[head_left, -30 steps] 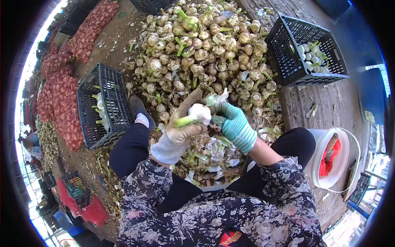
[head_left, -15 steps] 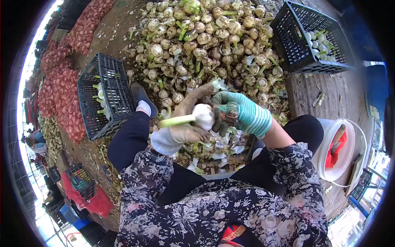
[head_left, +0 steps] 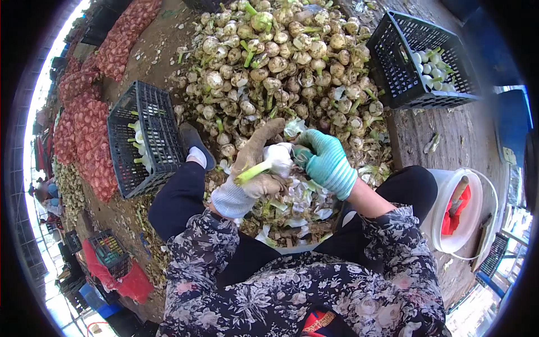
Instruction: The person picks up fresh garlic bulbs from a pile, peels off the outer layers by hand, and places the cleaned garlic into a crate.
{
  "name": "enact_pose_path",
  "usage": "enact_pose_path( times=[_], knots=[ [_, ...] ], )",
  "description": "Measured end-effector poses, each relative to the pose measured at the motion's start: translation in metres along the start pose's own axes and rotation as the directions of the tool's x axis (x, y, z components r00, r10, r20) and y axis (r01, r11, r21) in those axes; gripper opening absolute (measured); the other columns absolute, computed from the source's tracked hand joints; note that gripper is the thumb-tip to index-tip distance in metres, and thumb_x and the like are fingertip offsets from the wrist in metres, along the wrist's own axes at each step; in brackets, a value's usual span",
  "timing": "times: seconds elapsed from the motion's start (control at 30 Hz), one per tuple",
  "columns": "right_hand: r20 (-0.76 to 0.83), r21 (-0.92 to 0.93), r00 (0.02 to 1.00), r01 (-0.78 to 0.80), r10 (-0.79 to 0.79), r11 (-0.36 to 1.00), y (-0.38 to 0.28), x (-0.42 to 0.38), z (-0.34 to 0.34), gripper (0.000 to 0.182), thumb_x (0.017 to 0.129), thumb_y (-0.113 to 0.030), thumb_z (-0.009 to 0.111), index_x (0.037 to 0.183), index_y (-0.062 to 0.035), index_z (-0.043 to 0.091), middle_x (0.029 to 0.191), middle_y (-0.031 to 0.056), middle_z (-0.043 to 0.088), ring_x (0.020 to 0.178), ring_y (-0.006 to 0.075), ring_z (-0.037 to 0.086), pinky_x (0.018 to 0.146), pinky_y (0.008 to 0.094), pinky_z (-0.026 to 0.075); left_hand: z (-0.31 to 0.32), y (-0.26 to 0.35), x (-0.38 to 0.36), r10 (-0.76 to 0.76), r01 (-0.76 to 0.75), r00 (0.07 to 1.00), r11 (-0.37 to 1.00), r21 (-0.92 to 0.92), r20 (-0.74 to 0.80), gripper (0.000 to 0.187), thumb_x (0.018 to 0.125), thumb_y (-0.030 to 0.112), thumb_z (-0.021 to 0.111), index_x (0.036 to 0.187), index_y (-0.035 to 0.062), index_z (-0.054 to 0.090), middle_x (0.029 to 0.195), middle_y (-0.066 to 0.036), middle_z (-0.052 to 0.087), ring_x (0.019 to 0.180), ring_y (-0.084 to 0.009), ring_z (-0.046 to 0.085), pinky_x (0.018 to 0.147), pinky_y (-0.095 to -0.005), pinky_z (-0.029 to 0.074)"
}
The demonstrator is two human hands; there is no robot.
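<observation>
My left hand [head_left: 247, 180], in a soiled white and brown glove, is wrapped around a white garlic bulb [head_left: 279, 159] whose green stem points down and left. My right hand [head_left: 323, 160], in a green striped glove, is closed at the bulb's right side, its fingertips pinched at the root end; what they grip is hidden. A loose peel [head_left: 295, 127] shows just above the hands. Behind them lies a large heap of unpeeled garlic bulbs [head_left: 275, 64]. Peel scraps [head_left: 300, 205] cover the ground below the hands.
A black crate [head_left: 157, 140] with stemmed white bulbs stands at the left, another crate [head_left: 404, 70] with white bulbs at the upper right. A white bucket [head_left: 441, 224] holding a red cloth and a handled tool is by my right knee. Red net sacks [head_left: 84, 135] line the far left.
Both hands have shifted slightly, and the bulb's stem has swung to point more downward. The right hand has turned, its fingers now drawn in at the bulb's right side.
</observation>
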State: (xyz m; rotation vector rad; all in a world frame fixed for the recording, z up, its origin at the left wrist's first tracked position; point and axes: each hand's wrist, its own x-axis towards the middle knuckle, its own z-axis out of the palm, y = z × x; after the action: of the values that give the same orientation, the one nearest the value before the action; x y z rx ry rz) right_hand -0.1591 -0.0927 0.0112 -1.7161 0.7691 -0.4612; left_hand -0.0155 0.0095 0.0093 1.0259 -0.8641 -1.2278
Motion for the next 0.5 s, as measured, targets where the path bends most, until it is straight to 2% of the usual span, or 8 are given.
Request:
enact_pose_path(
  times=[0.07,0.13,0.17,0.3,0.33,0.4,0.43,0.5],
  knots=[
    [-0.010,-0.016,0.996,0.086,-0.086,0.996,-0.003,-0.002,-0.002,0.007,0.078,-0.001,0.058,0.084,-0.0005,0.060,0.069,0.0114,0.058,0.057,0.0141,0.051,0.053,0.0290,0.044,-0.014,-0.015,0.003,-0.025,0.085,0.990,0.890,-0.447,0.136,0.088,0.068,0.000,0.072,0.139,0.0028,0.021,0.121,-0.010,0.049,0.101,-0.0179,0.053,0.083,-0.0299,0.047],
    [-0.037,0.060,0.993,0.114,-0.112,0.992,-0.009,-0.006,-0.001,0.009,0.078,-0.001,0.057,0.087,-0.0003,0.058,0.067,0.0100,0.056,0.057,0.0128,0.049,0.053,0.0291,0.043,-0.004,0.006,0.000,-0.106,0.099,0.990,0.991,-0.086,-0.089,0.084,0.069,-0.007,0.067,0.139,0.0033,0.022,0.119,-0.010,0.050,0.099,-0.0190,0.054,0.083,-0.0320,0.048],
    [-0.047,0.071,0.992,0.117,-0.114,0.991,-0.013,-0.008,0.000,0.010,0.078,-0.001,0.057,0.087,-0.0004,0.058,0.067,0.0098,0.055,0.057,0.0129,0.049,0.053,0.0293,0.043,0.004,0.010,0.001,-0.249,0.199,0.947,0.950,-0.243,-0.200,0.066,0.076,0.001,0.064,0.133,0.0015,0.032,0.114,-0.010,0.054,0.098,-0.0207,0.055,0.084,-0.0335,0.047],
    [-0.027,0.180,0.982,0.188,-0.187,0.966,-0.016,-0.013,0.011,0.006,0.081,0.000,0.054,0.086,-0.0006,0.056,0.070,0.0101,0.058,0.059,0.0121,0.051,0.052,0.0276,0.044,0.003,0.018,0.009,-0.324,0.184,0.935,0.790,-0.585,-0.142,0.034,0.091,0.027,0.048,0.108,-0.0018,0.056,0.106,-0.012,0.058,0.104,-0.0248,0.054,0.093,-0.0371,0.043],
    [-0.056,0.128,0.976,0.217,-0.211,0.968,-0.015,-0.012,0.012,0.005,0.081,0.001,0.055,0.086,-0.0006,0.056,0.071,0.0102,0.059,0.058,0.0119,0.052,0.051,0.0275,0.044,0.005,0.018,0.010,-0.336,0.132,0.919,0.754,-0.644,-0.205,0.034,0.092,0.027,0.048,0.109,-0.0021,0.055,0.106,-0.013,0.058,0.104,-0.0247,0.054,0.093,-0.0361,0.043],
    [-0.171,0.303,0.982,-0.029,0.084,0.953,-0.009,0.006,0.002,0.006,0.082,0.001,0.055,0.086,-0.0003,0.057,0.070,0.0103,0.059,0.056,0.0140,0.052,0.050,0.0283,0.045,0.010,0.020,0.014,-0.370,0.018,0.874,0.673,-0.739,-0.315,0.035,0.092,0.026,0.048,0.111,-0.0027,0.054,0.107,-0.016,0.059,0.103,-0.0243,0.055,0.093,-0.0342,0.043],
    [-0.230,-0.037,0.973,-0.031,0.022,0.999,-0.001,0.009,-0.006,0.009,0.080,0.004,0.054,0.086,-0.0004,0.059,0.071,0.0117,0.060,0.057,0.0163,0.057,0.051,0.0272,0.047,0.009,0.022,0.014,-0.346,-0.001,0.893,0.637,-0.771,-0.287,0.036,0.091,0.024,0.047,0.115,-0.0025,0.052,0.118,-0.018,0.054,0.110,-0.0285,0.052,0.094,-0.0370,0.043],
    [0.019,0.041,0.994,0.103,-0.104,0.994,0.007,-0.006,0.003,0.010,0.078,0.003,0.055,0.087,-0.0002,0.059,0.073,0.0135,0.062,0.063,0.0220,0.061,0.056,0.0302,0.049,0.010,0.031,0.015,-0.284,-0.057,0.909,0.641,-0.766,-0.305,0.034,0.091,0.019,0.047,0.118,-0.0014,0.051,0.122,-0.018,0.052,0.114,-0.0306,0.049,0.095,-0.0378,0.042]
  ],
)
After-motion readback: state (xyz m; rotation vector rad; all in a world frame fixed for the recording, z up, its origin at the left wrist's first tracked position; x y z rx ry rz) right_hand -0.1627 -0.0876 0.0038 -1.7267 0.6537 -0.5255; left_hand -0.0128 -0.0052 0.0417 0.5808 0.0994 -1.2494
